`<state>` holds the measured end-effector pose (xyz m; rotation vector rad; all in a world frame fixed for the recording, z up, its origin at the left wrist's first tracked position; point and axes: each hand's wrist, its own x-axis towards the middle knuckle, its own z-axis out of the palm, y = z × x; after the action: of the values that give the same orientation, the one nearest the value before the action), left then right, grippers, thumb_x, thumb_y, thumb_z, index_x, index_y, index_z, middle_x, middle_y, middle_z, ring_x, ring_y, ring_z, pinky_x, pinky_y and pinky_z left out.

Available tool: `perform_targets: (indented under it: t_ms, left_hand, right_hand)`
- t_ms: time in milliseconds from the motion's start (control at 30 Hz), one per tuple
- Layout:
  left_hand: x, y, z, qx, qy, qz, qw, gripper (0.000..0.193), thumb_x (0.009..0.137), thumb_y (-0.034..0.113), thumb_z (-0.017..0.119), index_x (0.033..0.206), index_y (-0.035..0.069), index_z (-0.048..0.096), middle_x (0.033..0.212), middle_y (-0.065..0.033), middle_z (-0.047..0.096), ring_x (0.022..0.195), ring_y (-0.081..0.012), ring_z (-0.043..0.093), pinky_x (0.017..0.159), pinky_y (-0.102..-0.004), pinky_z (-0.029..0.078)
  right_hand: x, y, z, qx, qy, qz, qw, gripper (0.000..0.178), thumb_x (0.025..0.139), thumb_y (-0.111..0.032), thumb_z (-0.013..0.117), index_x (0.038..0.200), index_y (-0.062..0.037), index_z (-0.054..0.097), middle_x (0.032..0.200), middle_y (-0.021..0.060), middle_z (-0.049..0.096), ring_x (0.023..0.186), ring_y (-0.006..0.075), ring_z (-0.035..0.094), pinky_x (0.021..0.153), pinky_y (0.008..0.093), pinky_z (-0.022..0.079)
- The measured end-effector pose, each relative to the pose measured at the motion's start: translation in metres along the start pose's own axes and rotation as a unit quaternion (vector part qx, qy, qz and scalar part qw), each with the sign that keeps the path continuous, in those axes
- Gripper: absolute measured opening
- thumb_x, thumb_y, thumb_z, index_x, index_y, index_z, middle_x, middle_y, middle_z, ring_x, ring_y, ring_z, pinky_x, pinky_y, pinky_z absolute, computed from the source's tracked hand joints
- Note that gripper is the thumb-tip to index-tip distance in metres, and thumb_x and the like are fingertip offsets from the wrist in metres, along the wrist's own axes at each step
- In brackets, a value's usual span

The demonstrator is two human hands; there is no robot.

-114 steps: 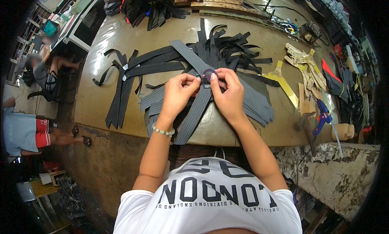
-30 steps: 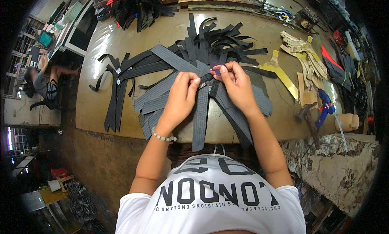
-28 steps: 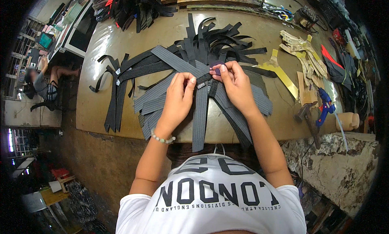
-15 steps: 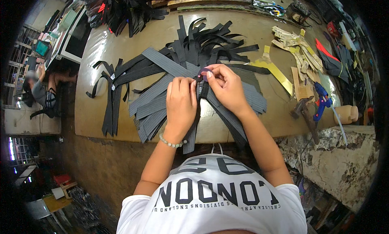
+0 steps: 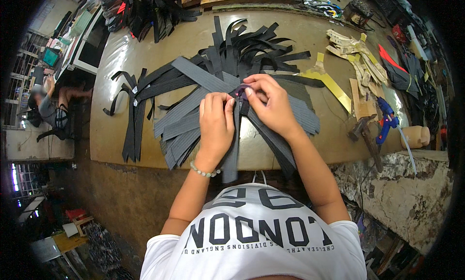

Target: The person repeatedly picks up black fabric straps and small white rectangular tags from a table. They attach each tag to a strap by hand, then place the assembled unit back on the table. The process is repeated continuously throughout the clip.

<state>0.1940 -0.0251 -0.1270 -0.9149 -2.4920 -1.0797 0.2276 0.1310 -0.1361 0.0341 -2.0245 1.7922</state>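
Over a pile of dark strips, my left hand (image 5: 214, 122) closes thumb and fingers on the upper end of a grey ribbed strap (image 5: 231, 159), which hangs down toward the table's near edge. My right hand (image 5: 273, 105), close beside it, pinches a small dark purple band (image 5: 241, 89) between thumb and fingers. The band meets the strap end between my fingertips; whether it is wrapped around it, I cannot tell. More grey ribbed straps (image 5: 181, 131) fan out beneath both hands. Black straps (image 5: 232, 50) spread in a loose bunch beyond them.
Another black strap bunch (image 5: 135, 101) lies left on the table (image 5: 109, 144). To the right are yellow Y-shaped pieces (image 5: 334, 88), cream strips (image 5: 361, 57), a hammer (image 5: 365, 134) and a blue glue gun (image 5: 386, 120). Black material (image 5: 155, 13) is heaped at the far left. A person (image 5: 43, 101) sits leftward.
My hands stay together with small finger movements. The purple band now shows as a more open curve at the right fingertips. The hanging strap's lower end has shifted slightly.
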Motion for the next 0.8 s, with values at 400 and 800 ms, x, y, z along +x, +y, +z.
perform_targets:
  t_ms: [400, 800]
  left_hand:
    - [-0.005, -0.008, -0.009, -0.031, 0.001, -0.027, 0.999, 0.012, 0.096, 0.009, 0.052, 0.094, -0.003, 0.053, 0.09, -0.0166, 0.056, 0.086, -0.0321, 0.053, 0.079, -0.0385, 0.043]
    - [-0.005, -0.008, -0.007, -0.031, 0.011, -0.042, 0.999, 0.015, 0.097, 0.012, 0.051, 0.093, -0.002, 0.054, 0.089, -0.0161, 0.058, 0.085, -0.0318, 0.055, 0.078, -0.0386, 0.043]
  right_hand:
    - [-0.001, -0.007, 0.0, -0.001, -0.014, 0.027, 1.0, 0.011, 0.091, -0.002, 0.057, 0.09, 0.0096, 0.057, 0.113, 0.0157, 0.055, 0.097, 0.0212, 0.064, 0.087, 0.0319, 0.055]
    - [-0.001, -0.005, 0.007, -0.028, 0.018, 0.008, 0.999, 0.009, 0.088, -0.001, 0.059, 0.084, 0.0074, 0.058, 0.109, 0.0172, 0.055, 0.095, 0.0242, 0.066, 0.084, 0.0318, 0.055]
